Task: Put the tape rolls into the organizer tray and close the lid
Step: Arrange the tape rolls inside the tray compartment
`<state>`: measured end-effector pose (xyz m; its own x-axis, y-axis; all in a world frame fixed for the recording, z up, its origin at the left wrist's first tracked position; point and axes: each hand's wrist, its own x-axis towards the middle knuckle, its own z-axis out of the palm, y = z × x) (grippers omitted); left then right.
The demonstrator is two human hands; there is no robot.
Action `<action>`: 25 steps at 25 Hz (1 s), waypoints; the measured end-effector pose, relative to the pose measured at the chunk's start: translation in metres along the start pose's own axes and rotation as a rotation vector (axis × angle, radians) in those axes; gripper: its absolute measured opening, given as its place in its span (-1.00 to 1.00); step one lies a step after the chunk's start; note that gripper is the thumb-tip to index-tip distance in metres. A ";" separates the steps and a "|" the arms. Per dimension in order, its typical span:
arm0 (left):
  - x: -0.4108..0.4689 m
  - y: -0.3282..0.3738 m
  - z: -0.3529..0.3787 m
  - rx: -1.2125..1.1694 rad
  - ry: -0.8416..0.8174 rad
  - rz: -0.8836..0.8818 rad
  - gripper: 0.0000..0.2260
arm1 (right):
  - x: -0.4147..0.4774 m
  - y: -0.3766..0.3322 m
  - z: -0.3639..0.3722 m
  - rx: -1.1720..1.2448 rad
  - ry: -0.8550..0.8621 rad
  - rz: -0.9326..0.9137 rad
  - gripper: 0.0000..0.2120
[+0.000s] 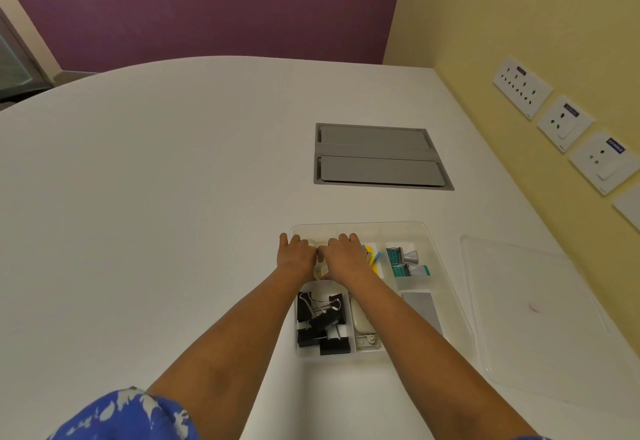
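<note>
A clear plastic organizer tray (408,228) lies open on the white table, split into compartments. My left hand (296,254) and my right hand (343,257) rest side by side, palms down, over its far left compartment. Pale tape rolls (319,271) peek out between and beneath the hands; most of them are hidden. Both hands curl over the rolls, but whether either grips one cannot be seen. The clear lid (540,311) lies flat on the table to the right of the tray.
Black binder clips (322,321), a white dispenser (362,323), coloured sticky flags (372,256), two teal bottles (401,263) and a grey pad (420,311) fill other compartments. A grey cable hatch (379,157) is set into the table beyond. A yellow wall with sockets (564,122) runs along the right.
</note>
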<state>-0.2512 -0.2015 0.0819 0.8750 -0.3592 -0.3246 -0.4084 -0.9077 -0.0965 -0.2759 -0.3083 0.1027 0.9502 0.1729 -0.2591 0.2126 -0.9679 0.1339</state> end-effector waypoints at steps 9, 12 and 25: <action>-0.001 -0.005 -0.007 -0.201 0.038 -0.014 -0.69 | 0.006 0.010 -0.006 0.132 0.022 0.045 -0.69; 0.002 -0.007 -0.012 -0.290 0.157 -0.041 -0.74 | 0.011 0.012 -0.008 0.145 0.140 0.093 -0.74; 0.017 -0.021 -0.006 0.033 0.087 0.034 -0.46 | 0.033 -0.008 -0.003 -0.054 -0.002 0.075 -0.64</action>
<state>-0.2258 -0.1902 0.0840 0.8792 -0.4083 -0.2454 -0.4451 -0.8877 -0.1179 -0.2461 -0.2942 0.0958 0.9634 0.1001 -0.2487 0.1532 -0.9669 0.2043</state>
